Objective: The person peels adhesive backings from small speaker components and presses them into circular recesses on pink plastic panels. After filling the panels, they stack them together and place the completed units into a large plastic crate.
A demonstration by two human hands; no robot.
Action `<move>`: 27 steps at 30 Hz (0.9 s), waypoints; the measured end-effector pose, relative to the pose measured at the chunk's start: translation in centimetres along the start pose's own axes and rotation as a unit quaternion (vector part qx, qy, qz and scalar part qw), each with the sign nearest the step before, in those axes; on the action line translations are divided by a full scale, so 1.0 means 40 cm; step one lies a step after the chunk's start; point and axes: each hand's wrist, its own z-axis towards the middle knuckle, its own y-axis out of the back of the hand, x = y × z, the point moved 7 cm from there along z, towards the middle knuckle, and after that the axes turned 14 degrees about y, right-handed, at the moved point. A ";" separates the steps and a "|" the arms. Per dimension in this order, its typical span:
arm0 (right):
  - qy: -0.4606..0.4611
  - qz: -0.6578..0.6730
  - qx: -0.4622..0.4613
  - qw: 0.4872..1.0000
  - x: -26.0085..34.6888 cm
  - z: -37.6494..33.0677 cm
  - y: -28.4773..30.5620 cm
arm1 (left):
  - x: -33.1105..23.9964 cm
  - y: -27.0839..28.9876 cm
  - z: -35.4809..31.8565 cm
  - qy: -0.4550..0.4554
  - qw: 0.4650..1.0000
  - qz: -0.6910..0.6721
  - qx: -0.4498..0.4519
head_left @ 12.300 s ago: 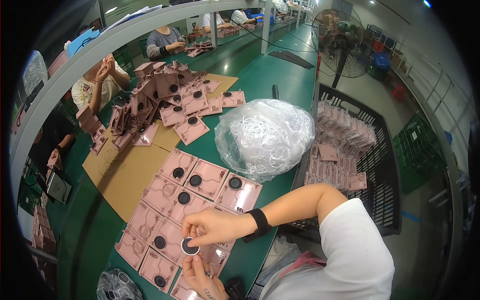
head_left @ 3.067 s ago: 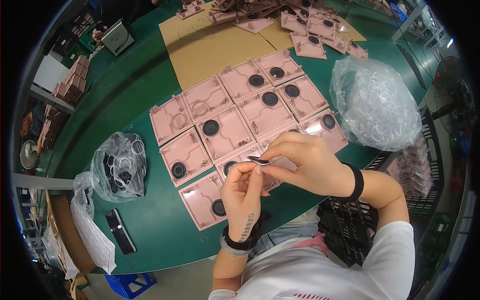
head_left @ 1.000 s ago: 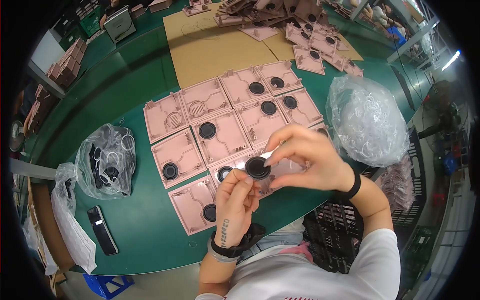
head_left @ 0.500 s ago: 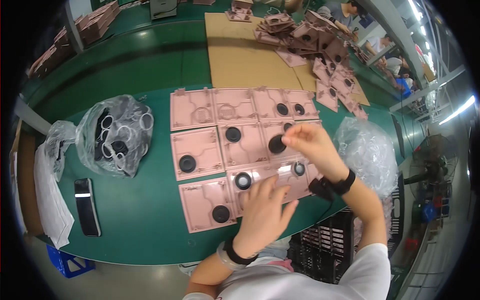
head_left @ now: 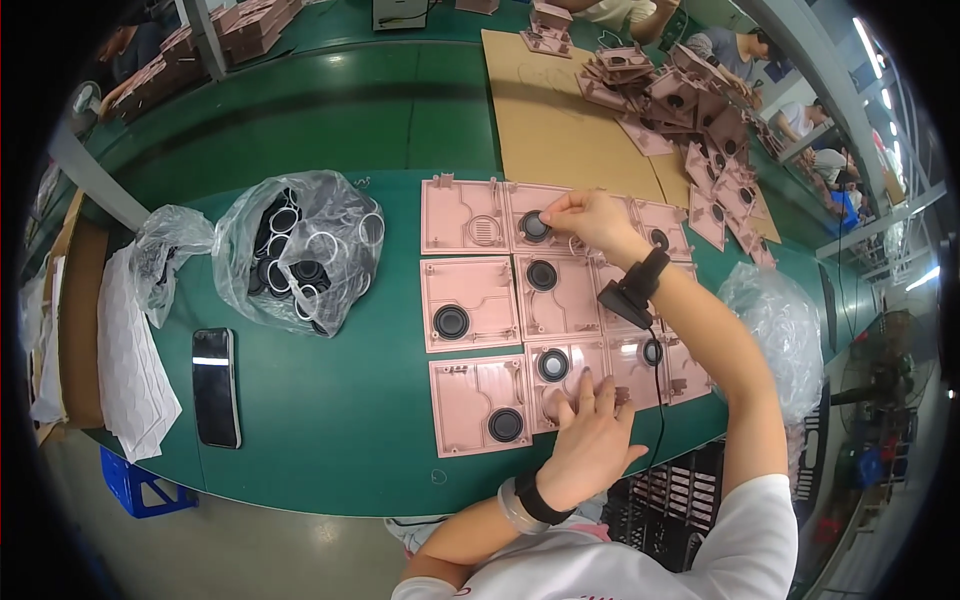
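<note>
Rows of pink plastic panels [head_left: 474,382] lie on the green table. Several carry a round black speaker, such as the speaker [head_left: 451,322] on the left panel of the middle row. At the top row, my right hand [head_left: 592,222] pinches the right edge of another round black speaker [head_left: 535,226], which sits over the second panel, where a slotted grille showed before. My left hand [head_left: 590,445] rests with spread fingers over a bottom-row panel, just below a speaker with a pale centre [head_left: 552,365]. A black device on a cable is strapped at my right wrist.
A clear bag [head_left: 300,250] of black round parts and white rings lies left, with a phone [head_left: 216,388] below it. Another clear bag [head_left: 775,335] sits right. More panels are heaped on cardboard [head_left: 540,120] at the back. Other people work beyond.
My right hand has carried the black speaker from over the middle row to the second top-row panel, covering its grille. My left hand stays over the bottom row. The whole view has shifted.
</note>
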 end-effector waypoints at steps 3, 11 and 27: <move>0.002 -0.003 0.000 1.000 -0.005 0.003 -0.002 | 0.001 -0.002 0.000 0.001 1.000 -0.005 0.006; 0.009 -0.036 0.013 0.999 -0.010 0.013 0.001 | -0.001 0.000 0.006 0.008 1.000 -0.005 0.004; 0.223 -0.309 -0.057 0.923 0.083 0.003 -0.056 | 0.010 0.011 0.008 0.022 1.000 -0.003 0.004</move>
